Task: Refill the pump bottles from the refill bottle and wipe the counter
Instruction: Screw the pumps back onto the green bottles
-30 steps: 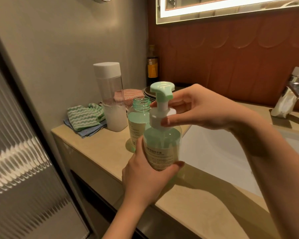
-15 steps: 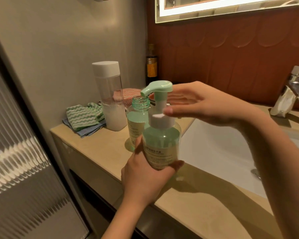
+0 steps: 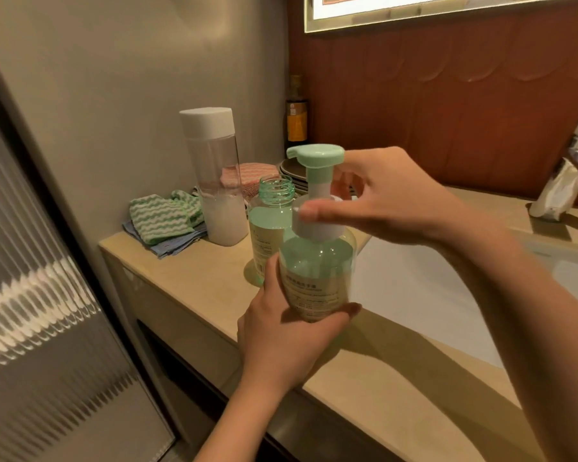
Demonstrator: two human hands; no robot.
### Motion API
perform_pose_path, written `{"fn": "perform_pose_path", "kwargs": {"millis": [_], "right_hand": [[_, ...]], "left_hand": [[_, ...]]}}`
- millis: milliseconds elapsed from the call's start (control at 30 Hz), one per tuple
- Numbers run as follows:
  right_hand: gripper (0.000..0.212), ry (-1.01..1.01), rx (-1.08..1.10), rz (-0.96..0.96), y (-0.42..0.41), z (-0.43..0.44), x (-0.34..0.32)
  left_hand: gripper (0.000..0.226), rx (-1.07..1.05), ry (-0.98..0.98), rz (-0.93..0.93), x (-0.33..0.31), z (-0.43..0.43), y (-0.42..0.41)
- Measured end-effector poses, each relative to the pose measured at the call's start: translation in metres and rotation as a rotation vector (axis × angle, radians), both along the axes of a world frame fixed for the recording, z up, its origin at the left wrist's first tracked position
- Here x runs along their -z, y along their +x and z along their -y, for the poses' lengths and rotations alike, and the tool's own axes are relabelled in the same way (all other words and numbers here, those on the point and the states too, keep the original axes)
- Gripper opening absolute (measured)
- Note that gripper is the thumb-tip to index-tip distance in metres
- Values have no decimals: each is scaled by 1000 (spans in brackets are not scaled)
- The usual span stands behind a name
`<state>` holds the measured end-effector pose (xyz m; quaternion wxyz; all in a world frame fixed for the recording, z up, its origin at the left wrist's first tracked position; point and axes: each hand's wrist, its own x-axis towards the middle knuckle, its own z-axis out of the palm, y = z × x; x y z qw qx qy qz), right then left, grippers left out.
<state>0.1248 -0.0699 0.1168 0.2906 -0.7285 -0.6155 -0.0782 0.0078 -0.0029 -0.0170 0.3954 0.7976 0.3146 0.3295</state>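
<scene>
Pump bottle: clear and round, with pale green liquid up to about its shoulder. It is held upright over the front edge of the counter, just left of the sink basin. I cannot tell whether its base touches the counter.
Pump head: mint green, seated on the bottle by a white collar, spout pointing left.
Left hand: wrapped round the lower body of the pump bottle from the near side, gripping it steady.
Right hand: thumb across the front of the white collar and fingers curled behind it, pinching it as if to turn it.
Second pump bottle: just behind the held one, standing on the counter. Its threaded neck is open with no pump, and it is partly filled with green liquid.
Refill bottle: tall and clear with its white cap on, at the back left of the counter, with white liquid in its lower part.
Cloths: a green and white striped cloth lies folded on a blue one at the back left corner.
Step in hand: likely twisting the pump collar on this bottle. Given how full it is, tightening seems more probable than loosening, but the direction cannot be read.
Next move: turn the collar with the right hand while the left hand resists, keeping the bottle upright. Then set it down and deal with the open bottle.
</scene>
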Motion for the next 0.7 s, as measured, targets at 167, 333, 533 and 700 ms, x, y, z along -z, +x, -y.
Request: {"fn": "perform_pose_path", "kwargs": {"millis": [167,333,533,700], "right_hand": [[36,-173,-343,-544,18,7,1],[39,-102,-390,-588,16,7,3],[51,-10,-196,-399,6,-6,8],[61,-18,-109,-342,-1,-12,13]], "left_hand": [[114,11,53,-56,-2,1,0],[109,16,53,-64,-2,1,0],[109,3,38,-56,-1,1,0],[99,2,3,-29,-2,1,0]]}}
